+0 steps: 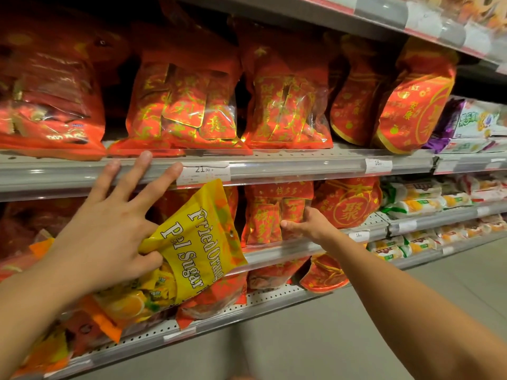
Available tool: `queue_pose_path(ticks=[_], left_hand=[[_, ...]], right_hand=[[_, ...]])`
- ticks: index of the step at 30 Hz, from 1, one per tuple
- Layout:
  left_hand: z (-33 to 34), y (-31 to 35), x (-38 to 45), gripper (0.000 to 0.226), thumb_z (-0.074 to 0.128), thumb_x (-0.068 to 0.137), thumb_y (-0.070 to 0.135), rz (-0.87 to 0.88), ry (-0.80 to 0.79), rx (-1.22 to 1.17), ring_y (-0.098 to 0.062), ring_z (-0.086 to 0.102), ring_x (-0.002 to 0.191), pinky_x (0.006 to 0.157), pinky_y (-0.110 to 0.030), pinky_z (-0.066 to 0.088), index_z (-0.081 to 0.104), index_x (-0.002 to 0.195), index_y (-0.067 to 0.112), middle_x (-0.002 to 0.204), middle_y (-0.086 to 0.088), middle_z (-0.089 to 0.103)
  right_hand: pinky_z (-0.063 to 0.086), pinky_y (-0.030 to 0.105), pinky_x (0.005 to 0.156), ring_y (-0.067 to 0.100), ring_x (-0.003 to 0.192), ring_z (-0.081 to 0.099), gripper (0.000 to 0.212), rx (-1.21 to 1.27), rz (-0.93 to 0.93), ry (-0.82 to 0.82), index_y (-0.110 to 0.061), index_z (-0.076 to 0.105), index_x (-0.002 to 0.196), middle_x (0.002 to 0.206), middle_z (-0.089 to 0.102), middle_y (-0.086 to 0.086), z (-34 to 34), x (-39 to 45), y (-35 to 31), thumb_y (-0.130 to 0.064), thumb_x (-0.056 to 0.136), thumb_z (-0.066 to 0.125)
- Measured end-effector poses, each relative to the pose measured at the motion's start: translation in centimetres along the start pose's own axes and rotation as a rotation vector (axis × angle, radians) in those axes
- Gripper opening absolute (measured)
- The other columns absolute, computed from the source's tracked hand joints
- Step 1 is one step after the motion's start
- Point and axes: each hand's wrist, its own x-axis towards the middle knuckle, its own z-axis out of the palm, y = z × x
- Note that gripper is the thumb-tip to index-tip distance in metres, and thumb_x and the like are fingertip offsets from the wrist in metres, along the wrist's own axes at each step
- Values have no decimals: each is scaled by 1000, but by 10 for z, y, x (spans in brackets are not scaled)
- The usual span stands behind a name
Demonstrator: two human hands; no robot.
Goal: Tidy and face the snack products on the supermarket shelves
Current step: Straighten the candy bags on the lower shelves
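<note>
My left hand [109,229] holds a yellow bag [192,242] printed "Fried Orange Peel Sugar" in front of the middle shelf; the thumb presses its edge while three fingers reach up to the shelf rail [274,167]. My right hand [307,223] grips the lower right side of a red-and-gold snack bag [271,215] standing on the middle shelf. Beside that hand stands a rounder red pouch [348,204].
The upper shelf carries a row of red-and-gold bags [186,105] and tilted red pouches [411,105]. White and green packs [417,198] fill the shelves at right. Price labels [203,171] sit on the rail. Grey floor [329,338] lies below.
</note>
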Motion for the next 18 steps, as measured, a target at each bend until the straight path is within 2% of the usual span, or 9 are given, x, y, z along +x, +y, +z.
queue_pose_path(ticks=[4,6,8,10,12,13,15,16,18], left_hand=[[-1,1,-1,29,55,60,60,-10,-1,9,-42,0,156,122,-66,3,76,63,39,172,-2,8],[-3,2,0,28,54,61,57,-11,4,-5,-43,3,156,120,-68,8,73,59,37,171,-3,10],[-4,2,0,27,54,62,57,-7,3,-16,-44,4,155,119,-70,11,71,58,36,171,-4,11],[-3,2,0,29,51,65,57,-3,7,-23,-45,6,155,118,-71,12,73,63,38,171,-4,13],[-3,2,0,34,47,70,57,-4,7,-23,-45,5,155,118,-71,12,76,71,40,171,-5,13],[-3,3,0,37,46,72,58,-7,2,-18,-45,4,155,118,-71,11,78,76,40,171,-5,13],[-3,3,0,43,42,78,61,-20,-12,-6,-44,0,155,119,-71,9,79,81,40,171,-5,11],[-3,3,0,45,41,80,63,-25,-15,-4,-44,0,155,119,-71,9,79,82,40,171,-5,10],[-3,4,0,48,39,84,64,-31,-13,-7,-45,1,155,119,-71,9,80,82,39,171,-5,10]], right_hand=[[54,34,88,15,102,67,65,-111,6,135,-19,55,126,114,68,-8,8,-11,0,-49,77,85],[50,39,99,20,117,60,74,-189,-43,294,-17,46,141,130,62,-1,17,-25,3,-43,82,83],[44,49,111,27,136,48,74,-388,-225,574,-13,39,149,148,49,9,29,-45,7,-28,88,78],[39,55,113,34,139,44,67,-562,-521,768,-7,46,145,152,44,18,44,-65,4,-14,85,75],[42,52,110,34,130,51,54,-558,-724,708,-4,57,134,141,53,18,61,-82,-4,-12,82,71],[48,50,103,30,120,57,44,-528,-744,631,-6,61,126,130,60,14,71,-90,-9,-16,84,68],[55,46,81,20,94,64,24,-429,-617,423,-14,64,108,102,66,1,90,-104,-18,-30,90,59],[55,44,74,14,84,65,22,-336,-503,295,-19,64,100,91,67,-5,98,-110,-23,-38,92,58],[56,39,74,7,77,68,25,-122,-311,41,-26,67,95,83,71,-10,115,-120,-26,-50,92,62]])
